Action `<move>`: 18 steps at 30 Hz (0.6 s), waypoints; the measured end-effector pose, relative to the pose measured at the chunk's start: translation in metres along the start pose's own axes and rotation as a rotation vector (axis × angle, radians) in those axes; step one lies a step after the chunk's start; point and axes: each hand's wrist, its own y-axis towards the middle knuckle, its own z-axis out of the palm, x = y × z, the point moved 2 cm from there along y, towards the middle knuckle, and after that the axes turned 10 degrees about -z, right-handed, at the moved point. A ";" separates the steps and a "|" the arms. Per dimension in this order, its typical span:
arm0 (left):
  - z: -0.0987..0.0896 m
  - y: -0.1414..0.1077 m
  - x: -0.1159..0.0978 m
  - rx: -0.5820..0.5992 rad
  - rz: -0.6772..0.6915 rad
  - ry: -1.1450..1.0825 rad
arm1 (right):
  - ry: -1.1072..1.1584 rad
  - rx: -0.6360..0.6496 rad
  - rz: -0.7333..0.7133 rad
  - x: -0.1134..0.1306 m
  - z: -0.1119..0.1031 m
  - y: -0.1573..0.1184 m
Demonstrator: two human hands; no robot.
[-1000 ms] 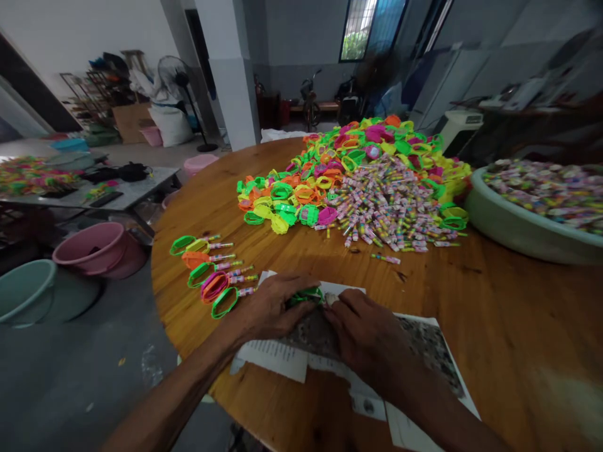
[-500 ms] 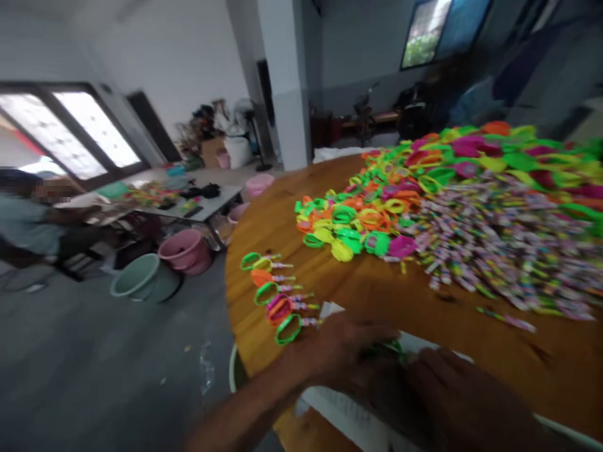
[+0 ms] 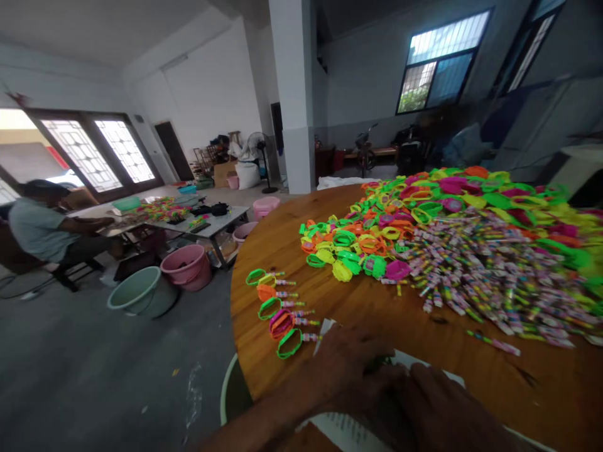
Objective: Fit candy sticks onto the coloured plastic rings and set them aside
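At the table's near edge, my left hand [image 3: 355,370] and my right hand [image 3: 440,402] are close together, fingers curled inward. A dark green bit shows by the left fingers, but whatever they hold is mostly hidden. Beneath both hands lies a printed white paper sheet [image 3: 346,432]. To the left, a row of bright plastic wristbands [image 3: 266,292], each with a small wrapped stick attached, lies along the table edge. Beyond my hands is a heap of loose neon wristbands [image 3: 351,260]. Beside it spreads a pile of small wrapped sticks [image 3: 499,276].
The round wooden table [image 3: 266,242] has its curved edge on the left. A pale green tub [image 3: 227,389] is partly under it. On the floor stand a green bucket [image 3: 141,292] and a pink bucket [image 3: 188,269]. A seated person [image 3: 40,223] works at another table [image 3: 226,223].
The camera view has tilted up, so the scene sits lower and looks sharper. The green piece seen between my hands is now mostly covered by fingers. My hands stay close together over the paper.
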 end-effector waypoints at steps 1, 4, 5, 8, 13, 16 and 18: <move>0.000 0.002 -0.003 0.007 -0.032 0.018 | 0.027 0.016 0.045 0.002 -0.003 0.001; 0.003 0.005 -0.009 0.023 -0.100 0.065 | 0.063 0.101 0.200 0.009 -0.019 0.007; 0.006 0.006 -0.009 0.013 -0.095 0.077 | 0.063 0.131 0.239 0.012 -0.024 0.009; 0.019 0.012 0.000 -0.058 -0.081 0.140 | 0.070 0.265 0.241 0.016 -0.032 0.019; 0.034 0.016 0.013 -0.106 -0.013 0.145 | -0.021 0.296 0.284 0.016 -0.028 0.027; 0.029 0.014 0.009 -0.063 -0.053 0.144 | 0.001 0.279 0.233 0.015 -0.022 0.023; 0.027 0.013 0.005 -0.031 -0.097 0.140 | 0.014 0.216 0.187 0.010 -0.015 0.016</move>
